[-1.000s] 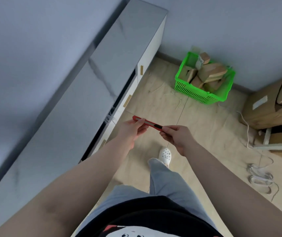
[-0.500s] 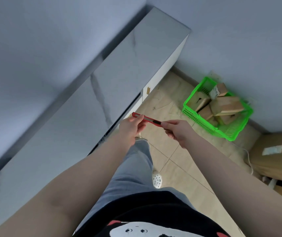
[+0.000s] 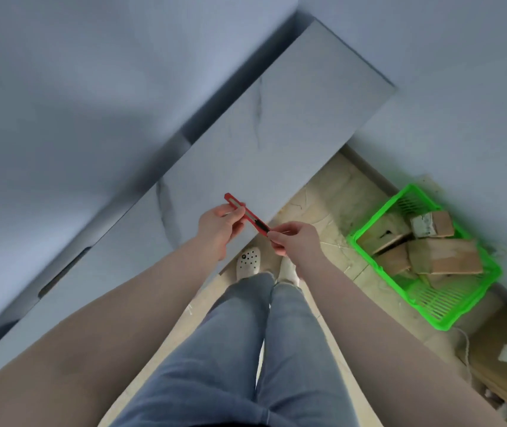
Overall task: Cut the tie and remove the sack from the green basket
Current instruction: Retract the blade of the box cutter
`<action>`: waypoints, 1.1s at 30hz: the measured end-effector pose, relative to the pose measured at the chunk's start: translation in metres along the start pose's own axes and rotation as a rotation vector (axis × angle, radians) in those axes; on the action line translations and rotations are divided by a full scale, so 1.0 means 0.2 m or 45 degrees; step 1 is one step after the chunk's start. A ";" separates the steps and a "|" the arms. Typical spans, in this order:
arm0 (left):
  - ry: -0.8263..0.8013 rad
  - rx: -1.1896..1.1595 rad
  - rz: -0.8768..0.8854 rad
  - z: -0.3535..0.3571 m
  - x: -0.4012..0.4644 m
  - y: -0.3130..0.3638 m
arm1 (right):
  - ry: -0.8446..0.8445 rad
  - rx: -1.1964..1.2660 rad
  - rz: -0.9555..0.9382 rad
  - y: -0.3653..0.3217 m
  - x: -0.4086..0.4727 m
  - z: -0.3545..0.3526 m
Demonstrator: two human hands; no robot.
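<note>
A red utility knife is held between both hands at chest height. My left hand pinches its handle near the upper end. My right hand pinches the blade end, where a thin metal blade tip shows. The green basket stands on the floor at the right against the wall, an arm's length beyond my right hand. It holds several brown paper-wrapped packages. No sack or tie can be told apart in the basket.
A long grey marble-topped cabinet runs along the wall on my left. Brown cardboard boxes lie at the lower right past the basket. My feet in white clogs stand on the beige tiled floor.
I have stepped closer to the cabinet and basket, and the view has swung left. Both hands keep hold of the red knife; the basket now lies further right.
</note>
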State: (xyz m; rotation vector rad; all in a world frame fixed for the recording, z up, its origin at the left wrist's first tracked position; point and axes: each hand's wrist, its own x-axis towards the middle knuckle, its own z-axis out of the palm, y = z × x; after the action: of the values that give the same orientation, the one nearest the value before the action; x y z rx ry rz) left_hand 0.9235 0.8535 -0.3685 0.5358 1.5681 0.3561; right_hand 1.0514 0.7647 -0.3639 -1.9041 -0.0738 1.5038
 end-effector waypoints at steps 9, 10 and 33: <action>0.255 0.006 0.120 0.24 0.67 0.12 | 0.055 -0.088 0.000 -0.16 0.71 0.12; 0.280 0.007 0.127 0.25 0.73 0.12 | 0.068 -0.115 -0.004 -0.17 0.77 0.13; 0.487 0.228 0.206 0.35 0.99 0.05 | 0.326 -0.403 -0.133 -0.08 1.03 0.23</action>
State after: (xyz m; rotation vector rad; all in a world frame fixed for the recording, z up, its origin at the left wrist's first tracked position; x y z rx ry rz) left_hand 0.9919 0.9617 -0.5342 0.7692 1.9430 0.4634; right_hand 1.0838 0.8914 -0.5302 -2.2914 -0.3051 1.2229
